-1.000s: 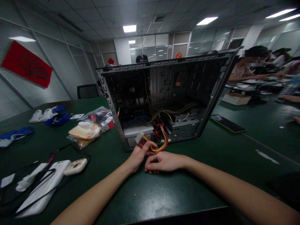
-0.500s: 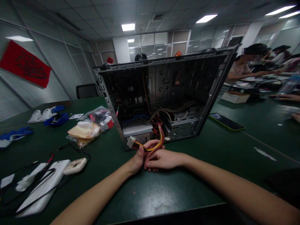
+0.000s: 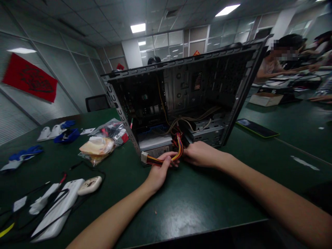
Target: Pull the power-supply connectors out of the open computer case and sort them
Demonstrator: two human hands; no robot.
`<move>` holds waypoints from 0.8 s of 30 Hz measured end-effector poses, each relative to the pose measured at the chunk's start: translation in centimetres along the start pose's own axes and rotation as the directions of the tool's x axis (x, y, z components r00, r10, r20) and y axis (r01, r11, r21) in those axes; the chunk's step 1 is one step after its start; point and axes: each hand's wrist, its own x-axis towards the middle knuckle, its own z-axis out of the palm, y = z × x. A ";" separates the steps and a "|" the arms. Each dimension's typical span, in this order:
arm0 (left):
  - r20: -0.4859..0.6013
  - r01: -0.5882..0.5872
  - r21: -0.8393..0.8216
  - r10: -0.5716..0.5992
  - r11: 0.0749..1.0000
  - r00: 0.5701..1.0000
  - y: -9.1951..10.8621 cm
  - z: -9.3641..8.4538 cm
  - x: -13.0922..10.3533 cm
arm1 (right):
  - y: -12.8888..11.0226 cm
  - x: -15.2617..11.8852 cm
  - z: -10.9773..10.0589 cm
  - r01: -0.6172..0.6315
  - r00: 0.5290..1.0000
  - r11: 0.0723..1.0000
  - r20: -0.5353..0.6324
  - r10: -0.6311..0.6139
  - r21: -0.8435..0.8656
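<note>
An open computer case [image 3: 181, 62] stands on the green table with its inside facing me. A bundle of coloured power cables [image 3: 180, 147] comes out of its lower part and ends in a white plug [image 3: 144, 157]. My left hand [image 3: 160, 171] is closed around this bundle in front of the silver power supply [image 3: 158, 151], thumb on top. My right hand [image 3: 198, 154] is at the case's lower edge, beside the cables and before the metal drive cage [image 3: 211, 135]. Its fingers are curled; their tips and anything in them are hidden.
Plastic bags of parts [image 3: 97, 148] lie left of the case, with blue and white gloves [image 3: 23, 155] beyond. Nearer me are a white power bank [image 3: 58, 211], cables and a cream-coloured case [image 3: 89, 185]. A phone [image 3: 256, 128] lies to the right. People sit at the far right.
My right hand has left my left hand and moved right and up to the case's lower edge. The left hand still holds the cables. The view has shifted slightly.
</note>
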 end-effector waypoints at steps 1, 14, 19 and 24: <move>0.007 0.012 -0.026 -0.012 1.000 1.000 -0.1 0.0 0.0 | 0.3 -0.1 -0.1 -0.042 0.999 0.997 0.002 0.042 -0.066; 0.029 0.048 -0.102 -0.045 0.994 0.999 0.0 0.3 0.1 | -0.4 0.1 0.4 -0.169 0.985 0.949 -0.003 0.174 -0.265; 0.073 0.041 -0.058 -0.037 0.997 0.997 0.0 0.4 0.1 | -0.5 -0.3 -0.8 -0.204 0.974 0.964 -0.137 0.182 -0.173; 0.040 0.052 -0.054 -0.050 0.997 0.998 -0.1 0.3 0.1 | -0.1 -0.4 -0.9 -0.084 0.933 0.982 -0.332 0.136 0.168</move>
